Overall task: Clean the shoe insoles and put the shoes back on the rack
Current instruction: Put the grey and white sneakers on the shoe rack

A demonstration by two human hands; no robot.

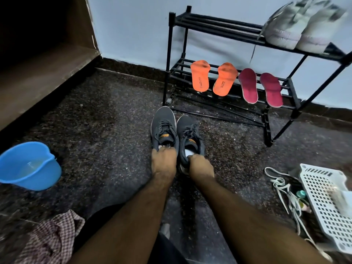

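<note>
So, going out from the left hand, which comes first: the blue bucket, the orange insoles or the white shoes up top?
1. Orange insoles, leaning on the rack's lower shelf, ahead.
2. Blue bucket, on the floor, far left.
3. White shoes, top shelf, far right.

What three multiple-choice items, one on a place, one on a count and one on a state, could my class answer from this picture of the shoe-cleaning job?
1. Where does the pale pair of shoes sit?
A. on the top shelf of the rack
B. on the floor
C. in the basket

2. How many insoles lean on the lower shelf?
A. two
B. three
C. four

3. What state is the blue bucket in?
A. upside down
B. upright with some water in it
C. filled with shoes

Answers:
1 A, the pale pair rests on the top bars.
2 C, two orange insoles and two pink insoles stand there.
3 B, water shows at its bottom.
</note>
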